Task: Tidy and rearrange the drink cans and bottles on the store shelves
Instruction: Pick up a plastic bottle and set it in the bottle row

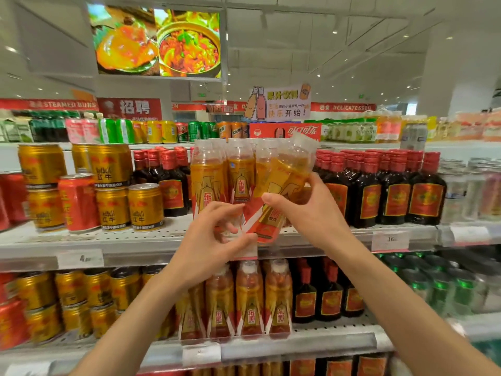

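While gripping a tilted yellow bottle (282, 191) with right hand (306, 210), steadying its base with curled left hand (214, 240) above shelf (135, 240).

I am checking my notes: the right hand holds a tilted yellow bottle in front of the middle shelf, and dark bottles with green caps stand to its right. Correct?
Not quite. In the head view the dark bottles have red caps, not green. The rest holds: the right hand holds the tilted yellow bottle.

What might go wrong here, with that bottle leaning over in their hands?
The tilted bottle, gripped by the right hand, hangs over the shelf edge; a slip may drop it. Swinging it upright might knock the upright bottles beside it. The left hand sits low at the bottle bases and could nudge one off.
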### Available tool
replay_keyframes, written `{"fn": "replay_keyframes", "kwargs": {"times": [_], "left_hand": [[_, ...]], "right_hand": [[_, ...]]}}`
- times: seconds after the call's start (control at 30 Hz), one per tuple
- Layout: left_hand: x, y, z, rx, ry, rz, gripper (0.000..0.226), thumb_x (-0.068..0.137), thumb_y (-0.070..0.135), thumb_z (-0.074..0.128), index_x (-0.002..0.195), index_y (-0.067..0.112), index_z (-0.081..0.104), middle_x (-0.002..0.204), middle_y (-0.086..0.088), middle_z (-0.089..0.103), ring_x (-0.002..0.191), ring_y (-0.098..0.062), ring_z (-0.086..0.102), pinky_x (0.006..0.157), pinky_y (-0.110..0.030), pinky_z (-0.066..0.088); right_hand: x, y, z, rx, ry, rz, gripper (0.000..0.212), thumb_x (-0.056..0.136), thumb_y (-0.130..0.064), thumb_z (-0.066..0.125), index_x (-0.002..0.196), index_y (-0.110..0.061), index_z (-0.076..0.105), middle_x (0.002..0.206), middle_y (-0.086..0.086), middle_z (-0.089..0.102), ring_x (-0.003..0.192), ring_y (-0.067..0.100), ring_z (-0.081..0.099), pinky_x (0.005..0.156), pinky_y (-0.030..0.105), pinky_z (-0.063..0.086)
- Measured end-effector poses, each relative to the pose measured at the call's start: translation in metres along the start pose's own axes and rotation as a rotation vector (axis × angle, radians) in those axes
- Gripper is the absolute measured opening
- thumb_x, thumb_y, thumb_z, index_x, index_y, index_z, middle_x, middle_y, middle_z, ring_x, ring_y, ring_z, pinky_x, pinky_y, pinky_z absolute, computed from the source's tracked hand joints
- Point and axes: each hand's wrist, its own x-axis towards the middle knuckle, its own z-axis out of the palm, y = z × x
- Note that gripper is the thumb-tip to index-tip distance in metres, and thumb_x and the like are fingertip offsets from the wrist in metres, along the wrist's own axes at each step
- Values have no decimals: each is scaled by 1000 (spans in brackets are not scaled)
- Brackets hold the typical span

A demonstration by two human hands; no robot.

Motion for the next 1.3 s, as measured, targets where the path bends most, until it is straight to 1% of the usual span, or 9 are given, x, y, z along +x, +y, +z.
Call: {"fn": "replay_keyframes", "kwargs": {"times": [0.1, 0.17, 0.27, 0.4, 0.6, 0.7, 0.87, 1.07, 1.3], "left_hand": [[3, -14, -20, 25, 144, -19, 41, 85, 34, 80, 124, 29, 67, 109, 12, 61, 89, -8, 64, 75, -17, 56], [5, -25, -28, 78, 261, -35, 33, 87, 31, 78, 118, 27, 66, 103, 9, 61, 85, -9, 62, 68, -20, 55], [10, -41, -31, 165, 339, -75, 43, 87, 33, 78, 125, 25, 57, 105, 6, 58, 92, -10, 59, 76, -29, 55], [18, -55, -28, 206, 279, -140, 73, 88, 41, 76, 148, 27, 37, 133, 1, 49, 117, -12, 54, 96, -40, 57], [23, -63, -27, 139, 186, -164, 80, 88, 47, 74, 153, 32, 31, 144, 5, 48, 128, -8, 50, 109, -43, 49], [25, -66, -26, 109, 183, -185, 80, 88, 47, 74, 153, 33, 30, 146, 6, 51, 128, -5, 48, 110, -41, 47], [28, -68, -25, 89, 139, -195, 87, 89, 49, 73, 158, 32, 23, 147, 7, 56, 134, -7, 49, 103, -30, 38], [29, -70, -25, 91, 141, -183, 90, 87, 53, 72, 160, 34, 21, 145, 8, 58, 123, 2, 46, 98, -25, 38], [28, -72, -26, 86, 135, -159, 87, 89, 51, 71, 160, 36, 22, 143, 10, 60, 124, 3, 46, 97, -24, 40]], "right_hand": [[11, -12, 21, -73, -2, -65, 59, 74, -57, 80, 119, -35, 50, 107, -21, 63, 97, -4, 59, 79, 16, 45], [19, -16, 36, -149, 37, -109, 65, 72, -62, 79, 123, -33, 51, 113, -13, 60, 103, 6, 58, 85, 24, 48], [29, -17, 56, -294, 89, -140, 71, 71, -66, 76, 126, -27, 53, 112, -10, 55, 103, 10, 56, 85, 28, 49], [34, -9, 72, -423, 123, -151, 76, 71, -71, 72, 128, -24, 53, 113, -7, 57, 103, 16, 61, 83, 30, 53], [33, -1, 79, -525, 189, -197, 94, 76, -71, 69, 146, -15, 40, 136, 3, 58, 120, 22, 60, 92, 32, 49], [31, 1, 80, -529, 189, -218, 96, 78, -71, 67, 150, -14, 36, 138, 3, 50, 117, 21, 59, 88, 29, 48], [14, 18, 77, -490, 142, -242, 103, 78, -65, 71, 156, -25, 18, 139, 0, 46, 118, 19, 57, 95, 40, 54], [8, 29, 84, -485, 141, -271, 94, 83, -54, 73, 155, -25, 20, 141, -1, 45, 118, 19, 57, 94, 39, 54], [8, 34, 95, -672, 203, -325, 88, 89, -54, 66, 157, -15, 25, 128, 3, 49, 93, 17, 64, 66, 23, 48]]}}
